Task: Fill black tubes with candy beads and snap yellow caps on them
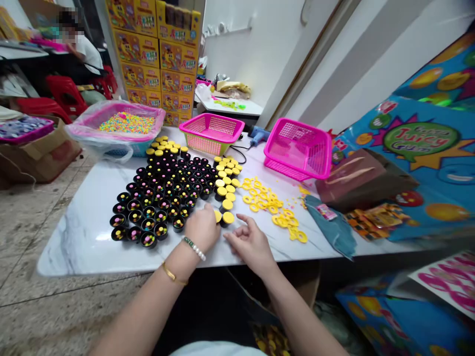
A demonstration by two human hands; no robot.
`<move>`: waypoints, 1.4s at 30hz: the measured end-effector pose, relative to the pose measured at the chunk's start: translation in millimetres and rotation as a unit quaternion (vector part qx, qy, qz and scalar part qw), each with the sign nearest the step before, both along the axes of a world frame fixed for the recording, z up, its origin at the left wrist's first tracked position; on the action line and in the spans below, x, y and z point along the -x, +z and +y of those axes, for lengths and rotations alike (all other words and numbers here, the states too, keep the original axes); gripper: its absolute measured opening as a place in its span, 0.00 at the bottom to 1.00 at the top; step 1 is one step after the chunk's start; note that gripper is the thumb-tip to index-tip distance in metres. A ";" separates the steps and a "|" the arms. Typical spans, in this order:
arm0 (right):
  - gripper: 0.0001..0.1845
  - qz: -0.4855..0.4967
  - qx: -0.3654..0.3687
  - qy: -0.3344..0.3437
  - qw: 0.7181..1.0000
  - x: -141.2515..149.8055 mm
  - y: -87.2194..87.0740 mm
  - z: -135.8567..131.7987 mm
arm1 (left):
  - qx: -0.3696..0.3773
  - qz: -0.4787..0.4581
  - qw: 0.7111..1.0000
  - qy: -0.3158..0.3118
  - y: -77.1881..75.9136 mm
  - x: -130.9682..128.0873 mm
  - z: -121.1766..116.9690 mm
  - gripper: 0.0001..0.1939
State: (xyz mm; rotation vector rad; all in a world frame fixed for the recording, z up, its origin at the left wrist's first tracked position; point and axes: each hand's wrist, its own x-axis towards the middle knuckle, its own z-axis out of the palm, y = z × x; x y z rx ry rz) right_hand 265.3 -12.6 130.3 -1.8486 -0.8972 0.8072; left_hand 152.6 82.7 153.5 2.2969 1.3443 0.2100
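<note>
Many small black cups [163,190] filled with coloured candy stand in rows on the white marble table [85,232]; several at the right and far end wear yellow caps [226,174]. My left hand [203,228] is closed round a yellow-capped cup [217,216] at the near end of the capped row. Another capped cup [227,218] stands just beside it. My right hand [251,242] rests on the table with fingers loosely spread, holding nothing. Loose yellow rings [272,205] lie scattered to its right.
A lined pink tub of coloured candy [126,123] sits at the far left, two pink baskets [212,131] [299,148] and a blue glue gun [259,134] behind. Brown bag [361,180], blue cloth [334,230] and printed cartons at right. A person sits far left by stacked yellow boxes [158,54].
</note>
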 end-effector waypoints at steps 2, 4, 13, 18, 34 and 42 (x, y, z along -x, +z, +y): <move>0.41 -0.018 0.027 0.008 0.999 -6.3 1.1 11.3 | 0.004 -0.014 1.000 0.003 -1.1 -8.9 9.0 0.16; 0.42 -0.054 0.039 0.027 0.997 -14.2 3.5 23.3 | 0.004 -0.026 1.000 0.000 -3.3 -15.4 13.8 0.16; 0.28 -0.183 0.016 0.089 0.979 -44.3 13.3 53.7 | -0.006 -0.092 0.995 -0.030 -5.6 -24.8 18.7 0.19; 0.29 -0.329 0.009 0.046 0.943 -74.9 9.6 32.9 | -0.018 -0.156 0.987 -0.032 -17.2 -9.8 3.3 0.26; 0.23 -0.493 -0.209 0.241 0.810 -9.6 -24.7 -61.1 | -0.430 -0.106 0.891 0.095 -30.3 95.4 -54.2 0.14; 0.11 -0.382 -0.291 0.246 0.842 -0.7 -20.9 -52.0 | -0.444 -0.054 0.890 0.089 -20.7 85.9 -33.7 0.07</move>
